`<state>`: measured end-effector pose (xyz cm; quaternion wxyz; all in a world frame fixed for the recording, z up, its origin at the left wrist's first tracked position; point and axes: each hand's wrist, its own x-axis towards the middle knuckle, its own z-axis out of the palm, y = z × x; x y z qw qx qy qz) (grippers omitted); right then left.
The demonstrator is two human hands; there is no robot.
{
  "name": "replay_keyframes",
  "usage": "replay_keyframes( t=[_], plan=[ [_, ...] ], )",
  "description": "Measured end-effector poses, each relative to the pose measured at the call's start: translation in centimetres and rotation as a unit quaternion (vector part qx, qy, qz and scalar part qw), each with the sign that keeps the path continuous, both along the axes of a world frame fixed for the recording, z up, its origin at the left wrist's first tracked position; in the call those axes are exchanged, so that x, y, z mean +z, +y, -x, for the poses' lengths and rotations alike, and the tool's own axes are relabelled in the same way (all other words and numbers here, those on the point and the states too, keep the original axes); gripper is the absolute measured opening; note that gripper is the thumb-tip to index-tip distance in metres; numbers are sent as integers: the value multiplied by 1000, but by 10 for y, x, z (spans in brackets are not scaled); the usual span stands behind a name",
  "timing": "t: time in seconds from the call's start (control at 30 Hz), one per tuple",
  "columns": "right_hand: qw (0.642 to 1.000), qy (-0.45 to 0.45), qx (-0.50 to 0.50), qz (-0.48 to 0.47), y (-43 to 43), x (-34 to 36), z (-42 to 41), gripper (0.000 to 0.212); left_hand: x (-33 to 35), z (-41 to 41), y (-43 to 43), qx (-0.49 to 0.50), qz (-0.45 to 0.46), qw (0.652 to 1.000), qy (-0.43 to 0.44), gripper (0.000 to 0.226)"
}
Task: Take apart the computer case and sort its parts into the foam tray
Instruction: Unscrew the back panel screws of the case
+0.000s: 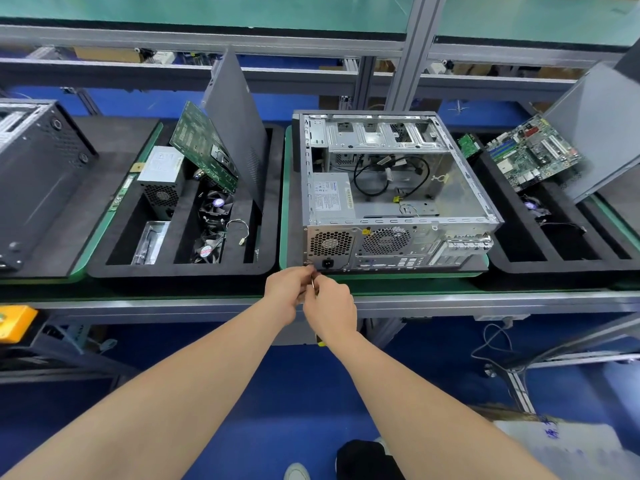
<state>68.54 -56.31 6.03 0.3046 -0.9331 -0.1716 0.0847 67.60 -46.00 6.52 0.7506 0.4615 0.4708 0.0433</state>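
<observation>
An open computer case (398, 188) lies on its side on a green pallet, its rear panel facing me, with the power supply (332, 197) and loose cables inside. My right hand (330, 308) grips a screwdriver (314, 284) whose tip points at the lower left corner of the rear panel. My left hand (289, 289) pinches the screwdriver's shaft near the tip. To the left, a black foam tray (180, 270) holds a power supply, a green circuit board, fans and a grey side panel.
A second foam tray (554, 268) at the right holds a motherboard (533, 152) and a leaning panel. Another dark case (38, 174) sits at far left. The conveyor's metal rail (485, 301) runs along the front. Blue floor lies below.
</observation>
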Motion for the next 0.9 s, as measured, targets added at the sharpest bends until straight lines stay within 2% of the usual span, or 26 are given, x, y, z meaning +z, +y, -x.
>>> replay_keyframes(
  t=[0.17, 0.23, 0.27, 0.3, 0.33, 0.37, 0.4, 0.43, 0.47, 0.5, 0.53, 0.6, 0.77, 0.9],
  plan=[
    [996, 56, -9, -63, 1, -5, -1, 22, -2, -1, -1, 6, -4, 1000, 7, 16],
    [980, 150, -33, -128, 2, -1, -3, 27, -1, -1, 0, 1, 6, 1000, -1, 16],
    [952, 236, -65, -185, 1, 1, -5, 28, 0, -1, 0, 0, 17, 1000, -7, 16],
    [895, 350, -104, -256, -1, 3, -5, 30, 1, -1, 1, 0, 30, 999, -13, 16],
    [809, 467, -133, -331, -4, 3, -3, 33, 2, 0, 1, -3, 40, 999, -14, 17],
    [722, 551, -141, -394, -8, 2, -1, 36, 2, 0, 2, -10, 46, 999, -11, 18],
    [650, 599, -138, -447, -12, 0, 0, 38, 2, 0, 2, -19, 46, 999, -8, 20],
    [596, 627, -131, -484, -15, -2, 0, 38, 1, 1, 3, -27, 45, 999, -7, 21],
    [561, 643, -120, -506, -17, -2, -2, 36, 1, 1, 3, -34, 43, 998, -9, 21],
    [544, 651, -113, -517, -18, -2, -3, 34, 1, 2, 4, -38, 45, 998, -10, 22],
    [538, 654, -107, -521, -18, 0, -5, 33, 2, 3, 5, -43, 50, 998, -12, 23],
    [550, 647, -100, -518, -16, 3, -6, 34, 4, 6, 8, -46, 75, 996, -22, 24],
    [649, 595, -96, -463, -16, 2, -7, 33, 0, 9, 13, -52, 72, 996, -20, 23],
    [710, 554, -113, -419, -12, 3, -5, 28, 0, 5, 12, -54, 72, 995, -36, 22]
  ],
)
